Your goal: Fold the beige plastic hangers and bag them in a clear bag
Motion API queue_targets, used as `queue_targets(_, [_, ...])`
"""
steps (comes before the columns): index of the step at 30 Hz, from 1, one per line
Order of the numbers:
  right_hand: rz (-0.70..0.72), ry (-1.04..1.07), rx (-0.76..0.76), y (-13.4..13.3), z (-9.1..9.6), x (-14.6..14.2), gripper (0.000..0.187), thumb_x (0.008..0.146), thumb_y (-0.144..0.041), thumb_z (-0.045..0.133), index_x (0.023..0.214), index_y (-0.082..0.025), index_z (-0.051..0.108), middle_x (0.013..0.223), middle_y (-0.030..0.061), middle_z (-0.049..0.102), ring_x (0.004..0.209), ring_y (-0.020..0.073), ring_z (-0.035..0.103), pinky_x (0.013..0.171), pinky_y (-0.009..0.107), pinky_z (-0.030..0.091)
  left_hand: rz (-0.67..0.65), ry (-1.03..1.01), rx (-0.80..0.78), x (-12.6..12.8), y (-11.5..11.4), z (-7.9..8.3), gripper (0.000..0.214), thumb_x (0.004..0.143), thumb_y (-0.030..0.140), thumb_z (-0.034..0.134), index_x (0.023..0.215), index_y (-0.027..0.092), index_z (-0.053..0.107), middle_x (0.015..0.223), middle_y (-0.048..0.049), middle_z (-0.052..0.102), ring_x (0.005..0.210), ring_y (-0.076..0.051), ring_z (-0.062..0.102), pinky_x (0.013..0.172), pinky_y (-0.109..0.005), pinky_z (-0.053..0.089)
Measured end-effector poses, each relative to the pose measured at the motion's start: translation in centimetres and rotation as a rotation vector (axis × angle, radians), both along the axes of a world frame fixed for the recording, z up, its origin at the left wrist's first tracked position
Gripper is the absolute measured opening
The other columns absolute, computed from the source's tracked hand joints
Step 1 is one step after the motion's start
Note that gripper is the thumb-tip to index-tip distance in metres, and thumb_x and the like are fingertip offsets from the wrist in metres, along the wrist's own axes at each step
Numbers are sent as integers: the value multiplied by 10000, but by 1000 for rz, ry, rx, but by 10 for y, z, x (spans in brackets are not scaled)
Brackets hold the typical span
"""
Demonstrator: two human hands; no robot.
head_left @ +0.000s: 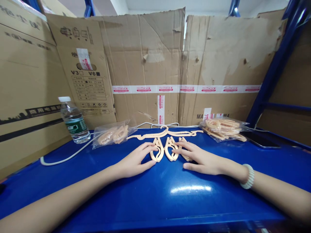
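Probably light, stiff and slippery, the three folded hangers [171, 159] lie on the worktop [136, 200]; their curved outer rims [166, 151] seem the safest hold. Left hand [137, 159] and right hand [202, 158] lie apart, loosely spread, the former touching the leftmost [157, 159], the latter over the others.

I read "V3" and "V6" on the printed cardboard panel [82, 42] ahead to my left, the square after V6 filled in. The carton [26, 81] beside it seems to say "商用电脑"; the right back panel [225, 64] shows "MA" and "INA".
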State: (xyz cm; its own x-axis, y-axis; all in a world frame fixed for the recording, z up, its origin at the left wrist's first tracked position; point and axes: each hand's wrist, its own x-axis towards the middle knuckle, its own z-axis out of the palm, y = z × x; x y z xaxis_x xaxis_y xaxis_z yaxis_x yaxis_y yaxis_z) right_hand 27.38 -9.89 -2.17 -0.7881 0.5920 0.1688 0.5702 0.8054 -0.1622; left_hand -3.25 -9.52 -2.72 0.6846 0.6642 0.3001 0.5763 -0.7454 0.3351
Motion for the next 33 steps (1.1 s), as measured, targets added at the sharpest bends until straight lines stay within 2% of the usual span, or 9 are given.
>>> queue_targets(6, [-27,79,-17,5,0,1,583,960,-513,414,1481,-272,311,1557,96,238,1426,301,214,1150,523,222,-3,-37,-7,0,-1,2,399,927,353,514,1304,224,482,1398,-98,461,1311,-253,424,1112,-424,336])
queue_targets(8, [-57,187,11,15,2,7,530,982,-472,377,1461,-249,342,1517,101,320,1400,276,287,1137,501,277,18,-89,-11,0,0,2,411,931,355,502,1314,213,455,1384,-103,481,1290,-253,444,1100,-430,349])
queue_targets(12, [-200,339,180,48,0,32,411,981,-390,377,1326,-201,495,1316,123,554,1237,272,504,1050,505,412,115,-244,-65,0,6,0,389,929,391,478,1271,207,457,1310,-113,547,1219,-268,510,1055,-472,389])
queue_targets(15, [-305,271,262,72,-9,53,393,943,-315,423,1285,-158,536,1278,158,587,1195,300,545,1021,521,442,171,-350,-126,-1,11,-2,367,922,421,471,1224,213,488,1255,-109,580,1178,-264,541,1027,-472,414])
queue_targets(19, [-324,153,274,88,-23,63,410,915,-231,429,1299,-143,542,1338,155,555,1267,299,495,1072,507,402,227,-413,-160,-3,13,-4,353,903,411,485,1186,204,521,1230,-111,591,1165,-265,547,1007,-469,427])
queue_targets(22, [-317,80,256,91,-28,60,429,918,-212,423,1327,-125,521,1373,157,526,1286,290,477,1090,488,385,234,-422,-163,-3,13,-4,349,890,408,499,1167,198,537,1209,-110,603,1143,-264,560,994,-468,436])
queue_targets(26, [-334,38,262,89,-27,56,423,934,-217,420,1320,-76,520,1323,191,558,1219,299,529,1048,469,424,227,-427,-157,-1,12,-3,341,880,415,510,1136,193,557,1159,-109,628,1093,-262,588,965,-461,457])
queue_targets(33, [-331,22,323,84,-20,54,339,930,-217,465,1228,-124,597,1145,166,642,1051,291,585,923,463,482,211,-422,-145,-1,11,-3,315,881,387,513,1124,195,567,1143,-107,638,1075,-258,598,955,-449,465])
